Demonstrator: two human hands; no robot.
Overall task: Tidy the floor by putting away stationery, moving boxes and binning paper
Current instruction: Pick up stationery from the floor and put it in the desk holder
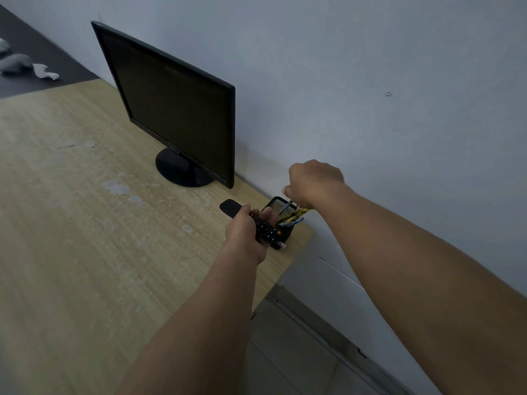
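Note:
A black mesh pen holder [276, 206] stands at the right corner of the wooden desk [85, 223], next to the wall. Several pens and pencils [293, 216] stick out of it, yellow and blue. My right hand [312, 181] hovers just above the holder with its fingers curled downward around the pen tops. My left hand [246, 233] grips a black remote control [265, 230] with an orange button, held just left of the holder.
A black monitor [174, 109] on a round stand sits on the desk against the wall. Crumpled paper [45, 72] and grey lumps [14, 62] lie on the dark floor at far left. Right of the desk is tiled floor [299, 352].

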